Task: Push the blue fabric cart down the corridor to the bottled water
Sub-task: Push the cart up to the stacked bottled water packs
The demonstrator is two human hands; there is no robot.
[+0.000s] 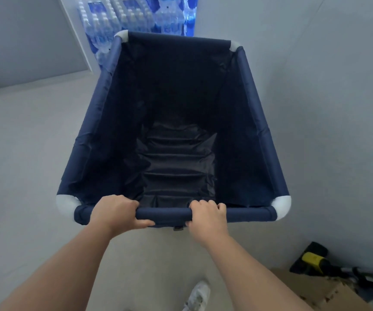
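Note:
The blue fabric cart [255, 122] fills the middle of the view, a deep navy bin with white corner joints and nothing inside. Its near rail runs across the lower middle. My left hand [115, 213] is closed around that rail left of centre. My right hand [208, 215] grips the same rail right of centre. Stacked packs of bottled water [122, 19] in clear and blue wrap stand just beyond the cart's far edge, at the top of the view.
A grey door with a white frame [28, 41] is on the left wall. A plain wall runs along the right. A cardboard box [311, 290] and a yellow-and-black tool [313, 260] lie on the floor at lower right. A white shoe [197, 296] shows below.

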